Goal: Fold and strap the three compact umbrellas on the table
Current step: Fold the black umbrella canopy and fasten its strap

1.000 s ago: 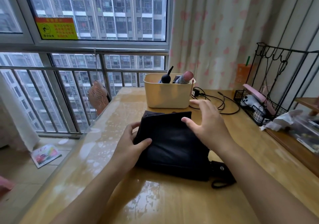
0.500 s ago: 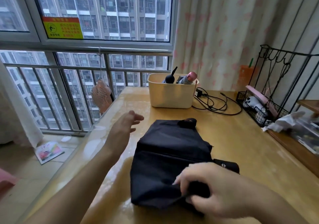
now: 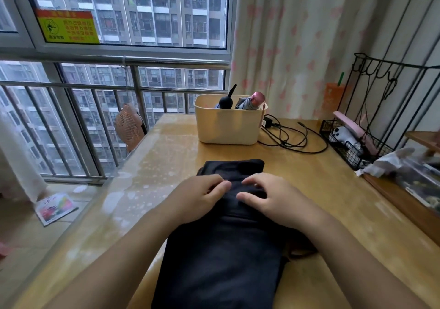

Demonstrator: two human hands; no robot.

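Black umbrella (image 3: 221,261) lies flat on the wooden table (image 3: 321,189), near centre. Its cloth runs from the near edge toward the middle, and the far end is bunched into a thick fold. Both your hands sit on that far part, side by side, fingertips almost meeting. Your left hand (image 3: 200,196) has its fingers curled down onto the cloth with the thumb alongside; I cannot tell whether it pinches a fold or only presses. Your right hand (image 3: 273,199) is relaxed, fingers spread and bent a little, the tips pressing on the cloth, the thumb pointing left and gripping nothing. A dark loop (image 3: 302,252) shows at the umbrella's right side, by your right forearm. Far centre stands a cream bin (image 3: 226,127) holding two more umbrellas upright, one with a black handle (image 3: 225,101) on the left, one with a pink cap (image 3: 254,100) on the right. Black cables (image 3: 290,137) tangle on the table just right of the bin. A wire rack (image 3: 352,146) stands at the far right edge, with crumpled white plastic (image 3: 390,161) near it. A small peach fan (image 3: 128,127) sits past the table's left edge, by the window railing.
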